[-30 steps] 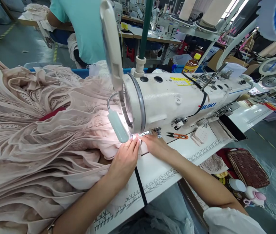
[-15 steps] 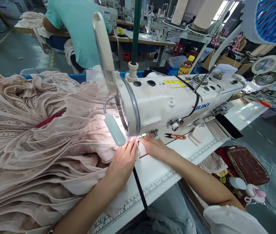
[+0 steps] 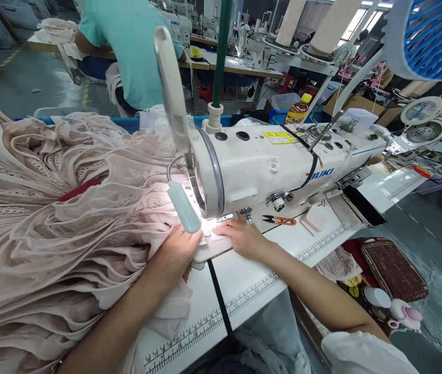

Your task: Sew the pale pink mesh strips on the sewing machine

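A white JUKI sewing machine (image 3: 279, 163) stands on a white table (image 3: 252, 280) with printed rulers. A big heap of pale pink pleated fabric (image 3: 57, 208) covers the table's left side and reaches under the machine's head. My left hand (image 3: 176, 249) lies on the fabric just left of the needle, fingers curled and pressing it down. My right hand (image 3: 240, 236) rests flat on a small pink piece of cloth (image 3: 215, 244) right below the presser foot, fingers stretched toward the needle. A small lamp (image 3: 184, 208) lights the spot brightly.
Orange-handled thread snips (image 3: 279, 220) lie on the table right of the needle, beside a stack of small cards (image 3: 316, 218) and a dark phone (image 3: 363, 205). A person in a teal shirt (image 3: 135, 47) works at the bench behind. A blue fan (image 3: 431, 36) hangs at top right.
My left hand has slid left and back from the needle along the fabric. My right hand has flattened on the small cloth piece under the foot, now more exposed.
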`<state>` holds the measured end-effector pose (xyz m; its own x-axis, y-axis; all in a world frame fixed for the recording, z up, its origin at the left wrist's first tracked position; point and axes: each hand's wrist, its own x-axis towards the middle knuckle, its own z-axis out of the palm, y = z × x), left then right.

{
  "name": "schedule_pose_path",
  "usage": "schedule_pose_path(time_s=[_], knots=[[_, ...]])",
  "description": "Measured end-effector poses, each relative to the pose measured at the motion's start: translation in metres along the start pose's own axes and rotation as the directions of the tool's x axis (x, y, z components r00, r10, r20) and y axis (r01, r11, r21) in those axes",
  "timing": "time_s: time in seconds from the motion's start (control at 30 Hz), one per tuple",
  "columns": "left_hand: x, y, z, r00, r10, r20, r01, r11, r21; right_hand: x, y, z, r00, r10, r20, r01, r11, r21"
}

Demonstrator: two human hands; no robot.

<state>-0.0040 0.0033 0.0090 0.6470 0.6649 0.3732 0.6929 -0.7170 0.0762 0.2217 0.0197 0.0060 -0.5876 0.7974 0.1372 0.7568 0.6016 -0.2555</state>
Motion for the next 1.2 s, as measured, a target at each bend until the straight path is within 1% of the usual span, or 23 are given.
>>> schedule_pose_path(time_s=[0.07,0.13,0.27,0.33,0.43,0.5,0.53,0.6,0.63,0.67,0.7,0.77,0.83,0.87,0.9,0.97,1.03,1.2], knots=[[-0.003,-0.005,0.003,0.999,-0.01,-0.037,0.008,0.999,-0.053,-0.003,0.001,0.002,0.999,-0.03,-0.036,0.031,0.999,0.027],[-0.004,-0.004,0.006,0.998,-0.022,-0.062,0.018,0.998,-0.066,-0.005,0.002,0.003,0.997,-0.038,-0.062,0.039,0.999,0.019],[-0.005,0.0,0.013,0.997,-0.069,-0.023,0.067,0.994,-0.09,-0.005,0.002,0.002,0.998,-0.044,-0.049,0.043,0.999,-0.023],[-0.004,0.0,0.015,0.998,-0.058,-0.008,0.058,0.996,-0.064,-0.005,0.003,0.002,0.997,-0.058,-0.046,0.057,0.998,-0.015],[-0.001,-0.002,0.013,0.999,-0.041,0.011,0.041,0.999,-0.007,-0.007,0.006,0.003,0.993,-0.076,-0.088,0.077,0.997,0.017],[0.004,-0.001,0.008,0.994,-0.1,0.052,0.102,0.994,-0.028,-0.008,0.008,0.004,0.989,-0.071,-0.13,0.077,0.996,0.037],[0.007,-0.001,0.004,0.984,-0.159,0.079,0.165,0.984,-0.075,-0.008,0.009,0.004,0.987,-0.061,-0.148,0.068,0.997,0.044],[0.013,0.001,-0.003,0.949,-0.289,0.123,0.31,0.926,-0.214,-0.009,0.009,0.003,0.984,-0.033,-0.175,0.043,0.998,0.053],[0.015,0.001,-0.006,0.936,-0.326,0.133,0.351,0.892,-0.286,-0.009,0.009,0.003,0.982,-0.019,-0.189,0.031,0.998,0.057],[0.016,0.001,-0.007,0.931,-0.336,0.14,0.364,0.864,-0.348,-0.01,0.009,0.003,0.979,-0.013,-0.203,0.027,0.998,0.063],[0.015,0.0,-0.007,0.94,-0.311,0.138,0.34,0.855,-0.392,-0.01,0.009,0.002,0.976,-0.017,-0.219,0.033,0.997,0.073],[0.012,-0.002,-0.004,0.98,-0.176,0.094,0.199,0.885,-0.421,-0.01,0.009,0.002,0.967,-0.053,-0.251,0.08,0.992,0.098],[0.007,-0.004,0.002,0.999,-0.027,0.021,0.032,0.929,-0.369,-0.01,0.009,0.003,0.956,-0.109,-0.273,0.145,0.982,0.117],[0.005,-0.005,0.004,0.999,0.033,-0.019,-0.038,0.948,-0.317,-0.009,0.009,0.003,0.95,-0.131,-0.284,0.171,0.978,0.12],[0.003,-0.005,0.006,0.996,0.071,-0.052,-0.082,0.963,-0.256,-0.009,0.009,0.004,0.944,-0.147,-0.296,0.189,0.974,0.121],[0.002,-0.004,0.008,0.992,0.094,-0.079,-0.105,0.984,-0.146,-0.008,0.009,0.005,0.936,-0.156,-0.316,0.203,0.972,0.12],[0.003,-0.002,0.007,0.992,0.097,-0.082,-0.103,0.992,-0.073,-0.008,0.008,0.005,0.934,-0.151,-0.325,0.199,0.972,0.121],[0.005,0.002,0.003,0.995,0.095,-0.043,-0.096,0.995,-0.012,-0.008,0.007,0.005,0.947,-0.125,-0.295,0.169,0.977,0.129]])
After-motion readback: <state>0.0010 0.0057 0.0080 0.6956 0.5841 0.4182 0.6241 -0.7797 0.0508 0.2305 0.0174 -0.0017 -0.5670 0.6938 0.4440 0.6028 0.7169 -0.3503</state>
